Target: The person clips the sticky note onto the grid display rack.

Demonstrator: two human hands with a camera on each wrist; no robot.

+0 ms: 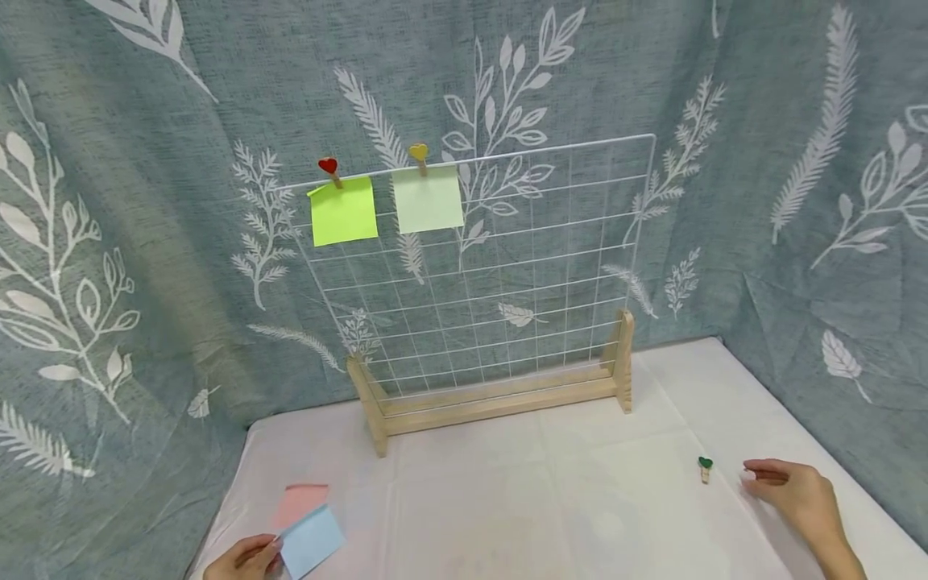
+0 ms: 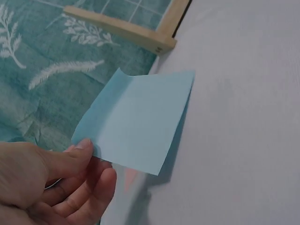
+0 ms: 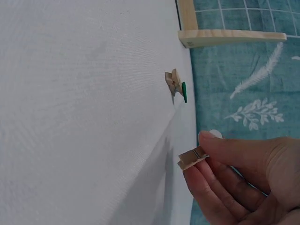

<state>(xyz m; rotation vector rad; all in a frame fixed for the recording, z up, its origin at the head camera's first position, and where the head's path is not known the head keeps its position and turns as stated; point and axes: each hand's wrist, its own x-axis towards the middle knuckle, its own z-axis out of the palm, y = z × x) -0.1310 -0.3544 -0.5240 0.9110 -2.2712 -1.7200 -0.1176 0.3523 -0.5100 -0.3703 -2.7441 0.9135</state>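
Between thumb and fingers, my left hand (image 1: 246,557) pinches a light blue sticky note (image 2: 140,112) by one corner. The note is raised off the table, its shadow falling beside it. A pink sticky note (image 1: 299,503) lies beneath, partly covered by the blue one in the head view. My right hand (image 3: 243,176) pinches a small wooden clothespin (image 3: 191,158) with a pale round end showing by the thumb. To its left on the table is another clothespin (image 1: 705,470) with a green heart.
A white wire grid (image 1: 507,266) stands upright in a wooden base (image 1: 500,411). Along its top hang a yellow-green note (image 1: 344,213) under a red-heart clothespin (image 1: 329,169) and a pale green note (image 1: 429,201) under a yellow-heart clothespin (image 1: 419,155). A patterned teal cloth (image 1: 181,322) surrounds the table.
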